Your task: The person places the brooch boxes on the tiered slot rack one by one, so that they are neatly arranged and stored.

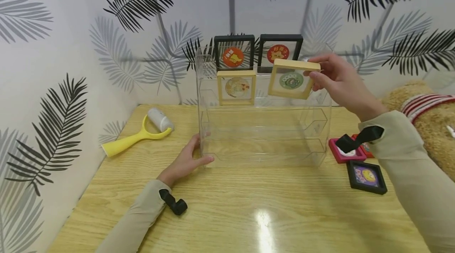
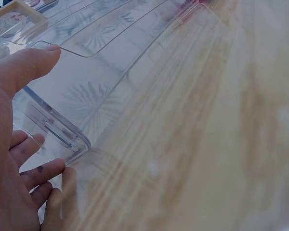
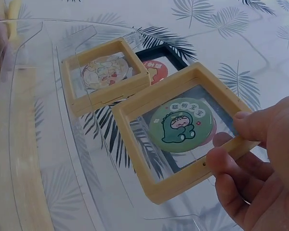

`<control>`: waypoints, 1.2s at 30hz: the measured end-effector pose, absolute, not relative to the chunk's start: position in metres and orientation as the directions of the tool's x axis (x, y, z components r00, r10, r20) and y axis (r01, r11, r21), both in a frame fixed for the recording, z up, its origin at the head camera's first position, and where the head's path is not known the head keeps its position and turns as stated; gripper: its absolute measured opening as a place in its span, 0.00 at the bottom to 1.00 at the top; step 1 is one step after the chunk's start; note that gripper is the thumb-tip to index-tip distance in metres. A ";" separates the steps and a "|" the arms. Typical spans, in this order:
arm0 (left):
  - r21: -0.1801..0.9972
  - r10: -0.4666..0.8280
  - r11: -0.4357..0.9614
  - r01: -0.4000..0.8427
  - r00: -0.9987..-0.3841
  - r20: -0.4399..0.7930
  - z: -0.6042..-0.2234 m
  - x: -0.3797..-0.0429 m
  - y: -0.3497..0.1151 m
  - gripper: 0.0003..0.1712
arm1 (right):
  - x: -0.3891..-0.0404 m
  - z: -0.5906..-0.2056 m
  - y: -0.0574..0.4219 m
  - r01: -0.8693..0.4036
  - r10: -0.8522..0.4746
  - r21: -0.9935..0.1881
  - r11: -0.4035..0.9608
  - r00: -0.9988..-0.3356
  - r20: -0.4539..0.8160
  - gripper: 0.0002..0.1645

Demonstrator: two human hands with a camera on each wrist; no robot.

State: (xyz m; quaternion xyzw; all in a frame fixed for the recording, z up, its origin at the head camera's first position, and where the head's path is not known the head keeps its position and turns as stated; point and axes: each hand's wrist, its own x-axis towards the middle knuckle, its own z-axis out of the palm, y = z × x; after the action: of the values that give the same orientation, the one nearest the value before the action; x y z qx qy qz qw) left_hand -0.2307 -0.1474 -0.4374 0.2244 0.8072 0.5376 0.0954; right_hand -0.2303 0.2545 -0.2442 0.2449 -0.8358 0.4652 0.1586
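My right hand (image 1: 337,77) pinches a light-wood display frame (image 1: 291,81) by its right side, thumb on the front and fingers behind. The frame is tilted, close over the right part of an upper tier of a clear stepped rack (image 1: 263,124). In the right wrist view, a green dinosaur badge (image 3: 183,126) shows inside it. A second wooden frame (image 1: 236,87) with a pale round badge stands on the same tier, to the left. My left hand (image 1: 184,164) grips the rack's lower left side, thumb in front, other fingers along the outside near the bottom corner.
Two black frames (image 1: 234,53) with red badges stand on the top tier. Right of the rack lie a pink frame (image 1: 341,155), a red one and a black frame (image 1: 367,177), near a plush bear (image 1: 424,126). A yellow-handled roller (image 1: 136,136) lies at the left.
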 end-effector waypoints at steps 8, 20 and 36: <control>0.909 0.463 0.324 0.264 -0.882 0.092 -0.437 -0.230 -0.147 0.43 | -0.245 -0.250 0.246 -0.550 -0.252 -0.675 0.492 -0.832 0.494 0.17; 0.918 0.476 0.301 0.258 -0.875 0.090 -0.440 -0.234 -0.142 0.43 | -0.249 -0.254 0.248 -0.497 -0.302 -0.659 0.564 -0.867 0.396 0.21; 0.922 0.474 0.287 0.259 -0.875 0.098 -0.438 -0.231 -0.147 0.42 | -0.233 -0.249 0.257 -0.501 -0.301 -0.658 0.562 -0.865 0.401 0.21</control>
State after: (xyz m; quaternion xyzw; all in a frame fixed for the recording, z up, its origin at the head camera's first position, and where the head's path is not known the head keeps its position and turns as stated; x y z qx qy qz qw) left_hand -0.2311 -0.1469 -0.4382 0.2301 0.7964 0.5508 0.0977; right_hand -0.2334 0.2573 -0.2485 0.2290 -0.8753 0.4080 0.1221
